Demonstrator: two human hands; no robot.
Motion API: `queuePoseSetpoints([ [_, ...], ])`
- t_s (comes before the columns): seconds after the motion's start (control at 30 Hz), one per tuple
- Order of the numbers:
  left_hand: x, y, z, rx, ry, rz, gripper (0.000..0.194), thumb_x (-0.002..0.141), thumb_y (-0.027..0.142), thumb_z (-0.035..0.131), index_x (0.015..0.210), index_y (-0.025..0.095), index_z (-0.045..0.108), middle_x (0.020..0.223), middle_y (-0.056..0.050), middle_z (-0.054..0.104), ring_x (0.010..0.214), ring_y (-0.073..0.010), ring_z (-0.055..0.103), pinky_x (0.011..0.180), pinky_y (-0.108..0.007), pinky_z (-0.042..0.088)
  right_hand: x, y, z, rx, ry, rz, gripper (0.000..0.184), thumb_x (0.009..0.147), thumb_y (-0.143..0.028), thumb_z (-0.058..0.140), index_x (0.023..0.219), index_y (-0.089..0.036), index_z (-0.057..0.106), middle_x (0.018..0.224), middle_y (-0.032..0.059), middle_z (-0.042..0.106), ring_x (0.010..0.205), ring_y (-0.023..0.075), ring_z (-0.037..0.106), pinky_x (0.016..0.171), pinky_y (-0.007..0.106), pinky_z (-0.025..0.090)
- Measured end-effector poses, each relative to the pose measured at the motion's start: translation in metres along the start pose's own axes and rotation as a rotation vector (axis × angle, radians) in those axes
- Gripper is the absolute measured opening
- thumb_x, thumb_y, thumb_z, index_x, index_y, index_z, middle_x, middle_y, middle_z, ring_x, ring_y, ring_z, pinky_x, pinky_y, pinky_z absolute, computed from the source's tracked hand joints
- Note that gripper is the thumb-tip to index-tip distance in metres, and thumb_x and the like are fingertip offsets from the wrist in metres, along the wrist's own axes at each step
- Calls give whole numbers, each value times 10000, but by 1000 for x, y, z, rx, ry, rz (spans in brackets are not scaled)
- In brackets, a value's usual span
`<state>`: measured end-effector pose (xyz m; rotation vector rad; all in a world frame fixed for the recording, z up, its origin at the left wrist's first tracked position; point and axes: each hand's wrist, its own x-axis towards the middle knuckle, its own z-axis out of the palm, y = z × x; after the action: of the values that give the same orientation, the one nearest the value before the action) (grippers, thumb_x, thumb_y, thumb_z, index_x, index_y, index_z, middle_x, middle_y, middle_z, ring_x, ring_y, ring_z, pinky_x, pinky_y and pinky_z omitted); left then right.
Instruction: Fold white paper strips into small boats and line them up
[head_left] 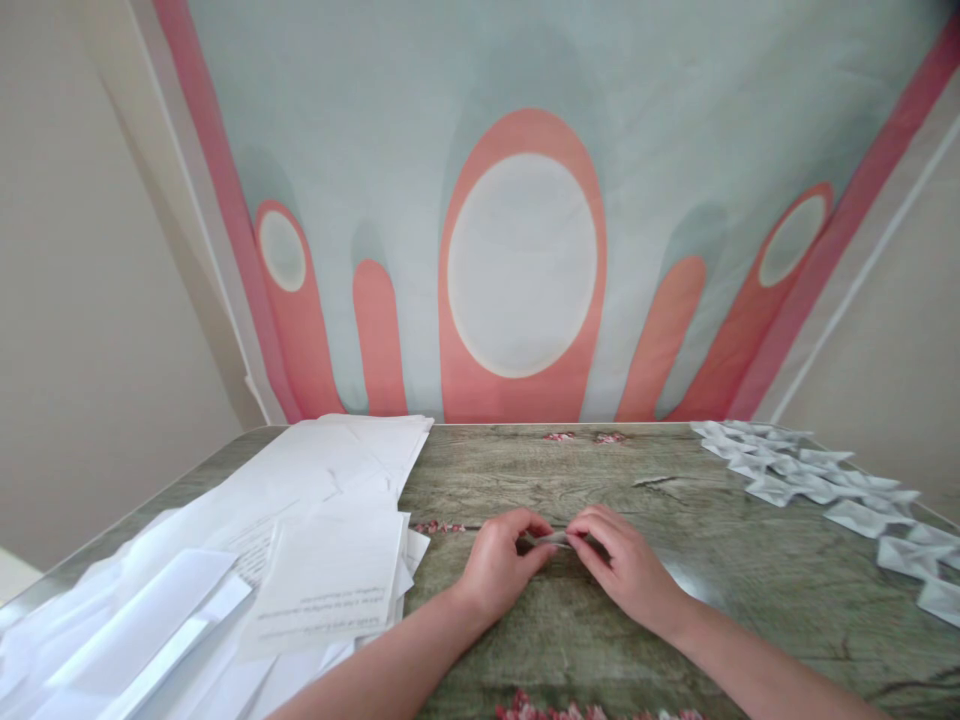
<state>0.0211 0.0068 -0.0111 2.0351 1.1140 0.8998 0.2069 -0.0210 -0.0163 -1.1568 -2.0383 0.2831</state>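
Near the middle of the table, my left hand (pixel 504 560) and my right hand (pixel 626 568) come together over a small folded piece of paper (pixel 553 539). Thumb and fingers of the left hand pinch one end of it. At the other end, the right thumb and fingertips are pressed together on the paper. Most of the piece is hidden by the fingers, so its exact shape cannot be made out. It is held just above the wood-patterned tabletop (pixel 517 460).
A spread of white paper sheets (pixel 330 460), some printed, covers the table's left side, with smaller cut sheets (pixel 330 565) and folded strips (pixel 150 620) on top. Several folded paper pieces (pixel 817 480) lie along the right edge. Behind the table hangs a patterned backdrop (pixel 420 180).
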Motion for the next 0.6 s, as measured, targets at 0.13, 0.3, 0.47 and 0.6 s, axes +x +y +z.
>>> queuePoseSetpoints([
  [0.13, 1, 0, 0, 18, 22, 59, 83, 795, 263, 587, 824, 199, 631, 816, -5, 642, 757, -147, 574, 683, -233, 422, 0, 0, 0, -34, -8, -6, 104, 891, -201, 441, 831, -216, 525, 779, 22, 560, 748, 176, 524, 691, 316, 414],
  [0.3, 2, 0, -2, 46, 49, 148, 25, 777, 189, 598, 754, 187, 610, 802, -18, 603, 808, -159, 551, 751, -257, 413, -1, 0, 2, -54, -21, -18, 112, 892, -185, 433, 824, -213, 517, 776, 23, 557, 749, 177, 521, 688, 317, 417],
  [0.47, 2, 2, -3, 73, 35, 146, 19, 750, 196, 618, 738, 185, 610, 789, -19, 576, 811, -167, 535, 746, -267, 414, 0, 1, 2, -70, -38, -26, 106, 892, -190, 435, 829, -211, 517, 779, 28, 558, 752, 182, 519, 689, 324, 422],
  [0.6, 1, 1, -2, 120, -2, 131, 16, 731, 180, 623, 738, 191, 631, 814, -22, 570, 826, -173, 527, 770, -279, 410, 0, 1, 2, -75, -44, -23, 116, 894, -188, 426, 833, -212, 523, 784, 31, 560, 765, 186, 523, 699, 331, 425],
])
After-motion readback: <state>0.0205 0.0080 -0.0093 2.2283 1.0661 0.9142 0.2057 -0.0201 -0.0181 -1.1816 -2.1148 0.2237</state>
